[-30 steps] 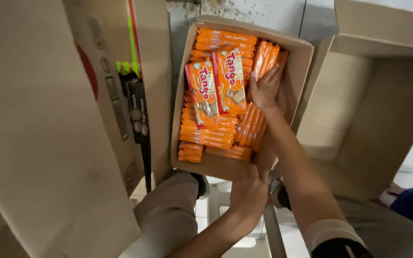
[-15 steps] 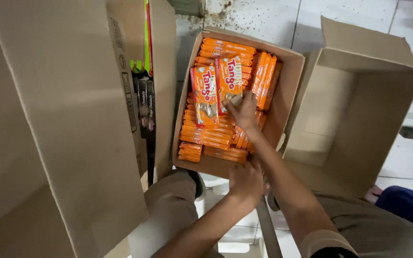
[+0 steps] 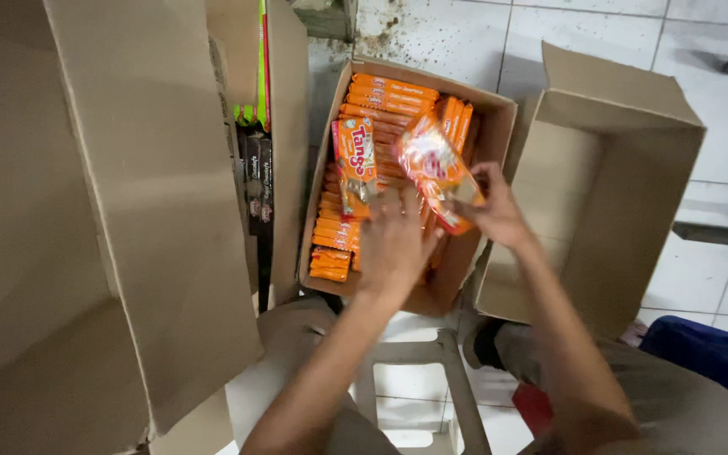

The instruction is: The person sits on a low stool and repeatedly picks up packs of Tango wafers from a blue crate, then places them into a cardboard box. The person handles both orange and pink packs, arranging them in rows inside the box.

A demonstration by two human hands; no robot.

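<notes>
Left hand [image 3: 393,240]: spread flat, palm down on the orange packets in the carton [image 3: 323,198].
Right hand [image 3: 495,211]: pinching a lifted orange packet [image 3: 436,168], blurred, above the carton's right side.
Carton: open, filled with rows of orange packets [image 3: 389,97].
Empty box [image 3: 625,181]: just right of the carton, open.

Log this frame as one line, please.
right hand: lifting orange snack pack | left hand: on packs in filled carton | empty carton at right | tiled floor
</notes>
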